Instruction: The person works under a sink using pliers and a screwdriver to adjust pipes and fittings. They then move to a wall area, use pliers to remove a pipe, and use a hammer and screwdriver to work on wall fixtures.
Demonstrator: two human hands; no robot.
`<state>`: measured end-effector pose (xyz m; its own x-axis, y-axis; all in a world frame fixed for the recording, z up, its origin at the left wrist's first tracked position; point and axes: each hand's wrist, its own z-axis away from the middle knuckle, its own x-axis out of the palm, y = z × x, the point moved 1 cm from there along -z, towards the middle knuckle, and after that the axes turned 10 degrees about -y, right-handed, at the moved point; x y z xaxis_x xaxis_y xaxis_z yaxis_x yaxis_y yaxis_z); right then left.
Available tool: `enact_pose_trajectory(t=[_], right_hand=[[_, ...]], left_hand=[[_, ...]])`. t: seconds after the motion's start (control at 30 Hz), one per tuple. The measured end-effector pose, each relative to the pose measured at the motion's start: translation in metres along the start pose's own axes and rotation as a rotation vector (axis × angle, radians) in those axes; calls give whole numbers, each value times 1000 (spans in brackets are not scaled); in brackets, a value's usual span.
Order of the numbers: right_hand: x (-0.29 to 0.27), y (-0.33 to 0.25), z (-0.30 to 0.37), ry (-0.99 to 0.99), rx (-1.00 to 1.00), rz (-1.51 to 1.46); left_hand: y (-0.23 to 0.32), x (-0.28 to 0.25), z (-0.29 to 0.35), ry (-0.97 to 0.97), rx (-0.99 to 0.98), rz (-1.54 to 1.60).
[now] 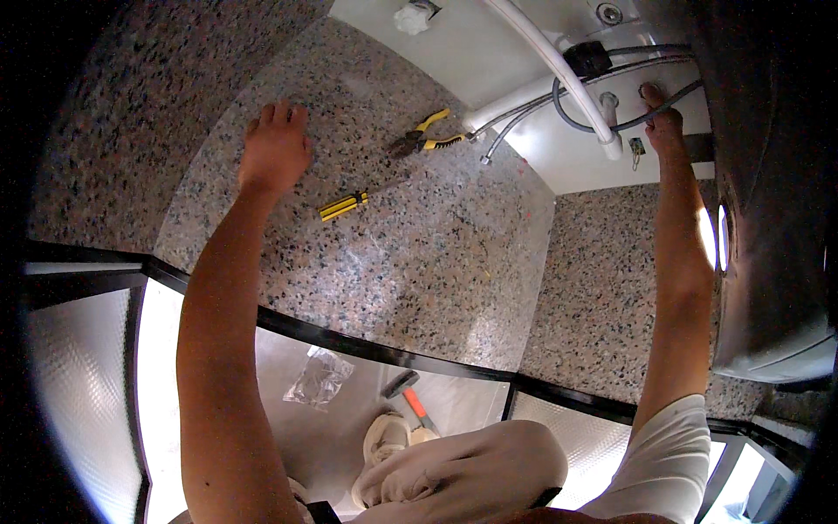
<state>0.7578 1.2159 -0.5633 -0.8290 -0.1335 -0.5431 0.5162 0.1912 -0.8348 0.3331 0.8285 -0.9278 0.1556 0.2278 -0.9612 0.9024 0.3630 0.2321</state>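
Note:
Palm down, my left hand (276, 147) rests on the speckled stone cabinet floor (410, 262), fingers stretched out and holding nothing. My right hand (663, 124) reaches up to the white back wall (572, 166). Its fingers are closed at a small round fitting there, and whatever they hold is mostly hidden. A grey hose (567, 118) loops beside this hand, and a metal valve stub (609, 103) sticks out to its left. Between my arms lie a screwdriver (344, 207) with a yellow-and-black handle and open-jawed pliers (426, 138) with yellow-and-black handles.
A white drain pipe (550, 61) slants down across the back wall. The dark sink basin (772, 227) hangs close to my right arm. A black-edged cabinet frame (384, 345) runs along the front. On the floor below lie a hammer (415, 403) and a clear plastic bag (319, 377).

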Motion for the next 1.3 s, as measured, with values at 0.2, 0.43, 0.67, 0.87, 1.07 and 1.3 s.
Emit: enact_pose_trajectory(t=[0.2, 0.43, 0.67, 0.87, 1.07, 1.3], right_hand=[[-5, 4, -8, -100, 30, -279], [-5, 12, -12, -207, 87, -201], [-1, 9, -12, -94, 110, -410], [8, 4, 0, -6, 230, -473], [5, -2, -3, -48, 117, -275], [-3, 6, -11, -186, 140, -314]], left_hand=[[-1, 1, 1, 47, 20, -38], [1, -3, 2, 45, 28, -6], [2, -3, 2, 55, 22, -27], [2, -1, 1, 1, 13, -14], [1, 0, 1, 47, 23, -5], [0, 1, 2, 29, 22, -4]])
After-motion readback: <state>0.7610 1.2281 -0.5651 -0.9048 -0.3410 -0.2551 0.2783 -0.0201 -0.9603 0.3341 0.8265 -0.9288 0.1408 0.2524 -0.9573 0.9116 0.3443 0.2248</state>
